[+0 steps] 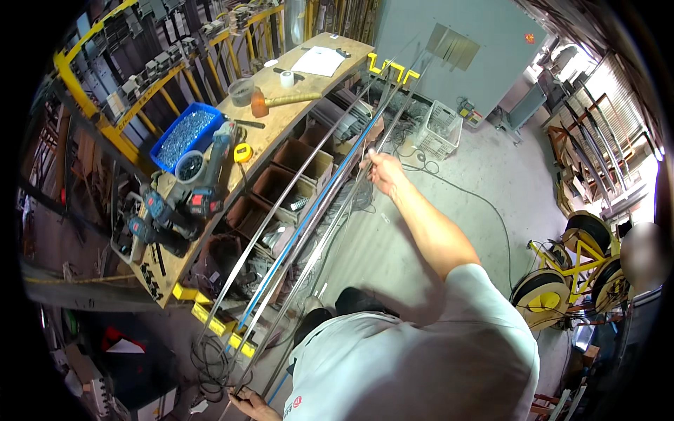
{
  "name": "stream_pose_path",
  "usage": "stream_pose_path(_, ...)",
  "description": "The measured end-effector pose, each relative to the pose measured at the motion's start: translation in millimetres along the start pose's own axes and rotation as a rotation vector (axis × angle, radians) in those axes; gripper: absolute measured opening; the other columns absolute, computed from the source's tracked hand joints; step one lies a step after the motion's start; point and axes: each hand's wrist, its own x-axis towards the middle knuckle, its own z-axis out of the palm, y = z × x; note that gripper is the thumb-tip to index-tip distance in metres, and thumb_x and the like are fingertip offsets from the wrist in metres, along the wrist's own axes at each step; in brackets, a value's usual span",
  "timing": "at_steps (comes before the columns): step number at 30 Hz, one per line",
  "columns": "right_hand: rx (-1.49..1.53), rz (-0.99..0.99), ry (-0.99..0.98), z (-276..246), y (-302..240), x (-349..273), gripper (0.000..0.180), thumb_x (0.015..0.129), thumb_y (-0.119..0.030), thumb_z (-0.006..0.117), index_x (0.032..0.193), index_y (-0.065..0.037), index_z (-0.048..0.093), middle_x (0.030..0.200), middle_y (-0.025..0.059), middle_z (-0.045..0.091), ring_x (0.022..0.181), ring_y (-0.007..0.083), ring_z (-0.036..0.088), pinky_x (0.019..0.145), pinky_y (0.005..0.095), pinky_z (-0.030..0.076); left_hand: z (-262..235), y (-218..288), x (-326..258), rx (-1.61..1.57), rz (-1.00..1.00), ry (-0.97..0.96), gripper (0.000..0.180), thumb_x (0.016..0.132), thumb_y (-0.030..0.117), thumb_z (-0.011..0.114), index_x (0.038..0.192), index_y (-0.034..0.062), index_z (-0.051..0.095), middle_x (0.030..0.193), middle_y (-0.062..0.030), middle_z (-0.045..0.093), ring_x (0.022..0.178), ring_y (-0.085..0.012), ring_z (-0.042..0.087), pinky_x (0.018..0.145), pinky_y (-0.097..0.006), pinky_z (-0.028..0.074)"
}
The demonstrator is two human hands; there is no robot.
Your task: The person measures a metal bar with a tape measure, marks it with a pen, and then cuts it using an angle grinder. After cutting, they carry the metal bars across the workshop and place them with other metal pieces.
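Observation:
Long thin metal profiles [259,243] lie side by side across yellow notched brackets [223,328], one of them a blue strip [281,255]. Out ahead, my right hand [383,172] is closed, its fingers pinched round a slim grey metal strip on the right side of the row. Down at the near end, my left hand [254,404] has its fingers curled at the end of a profile, partly cut off by the lower edge. Another yellow bracket [394,69] carries the far ends.
Left of the profiles, a wooden workbench [291,116] bears a blue bin [184,135] of small metal parts, cordless drills [167,216], a mallet [260,103] and a tape measure [243,152]. Open boxes sit below. A white crate [440,129], floor cable [484,200] and reels [542,298] are to the right.

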Motion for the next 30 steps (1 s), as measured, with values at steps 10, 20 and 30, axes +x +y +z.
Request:
stream_pose_path(10, -0.043, 0.047, 0.321, -22, 4, 218, 0.014, 0.097, -0.011, 0.058, 0.108, -0.004, 0.053, 0.084, 0.0135, 0.067, 0.065, 0.0217, 0.065, 0.045, 0.0346, 0.05, 239, -2, 68, -0.743, -0.416, 0.037, 0.038, 0.099, 0.029, 0.06, 0.125, 0.0018, 0.053, 0.124, -0.0144, 0.05, 0.109, -0.0226, 0.049, 0.098, -0.031, 0.044)
stream_pose_path(20, -0.021, 0.106, 0.219, -58, -25, 328, 0.011, 0.098, -0.012, 0.056, 0.103, -0.002, 0.057, 0.08, 0.0125, 0.067, 0.06, 0.0188, 0.061, 0.043, 0.0304, 0.044, 313, -58, 119, -0.791, -0.525, 0.169, 0.034, 0.101, 0.029, 0.055, 0.11, -0.0037, 0.053, 0.104, -0.0153, 0.057, 0.088, -0.0231, 0.057, 0.077, -0.029, 0.054)
stream_pose_path(30, 0.097, 0.108, -0.475, -138, 32, 388, 0.029, 0.091, -0.015, 0.06, 0.115, 0.001, 0.062, 0.107, 0.019, 0.068, 0.082, 0.0227, 0.065, 0.071, 0.0345, 0.056, 410, 18, 114, 0.105, -0.299, 0.091, 0.056, 0.091, 0.002, 0.064, 0.143, 0.0034, 0.042, 0.103, -0.0148, 0.066, 0.077, -0.0188, 0.067, 0.053, -0.027, 0.049)
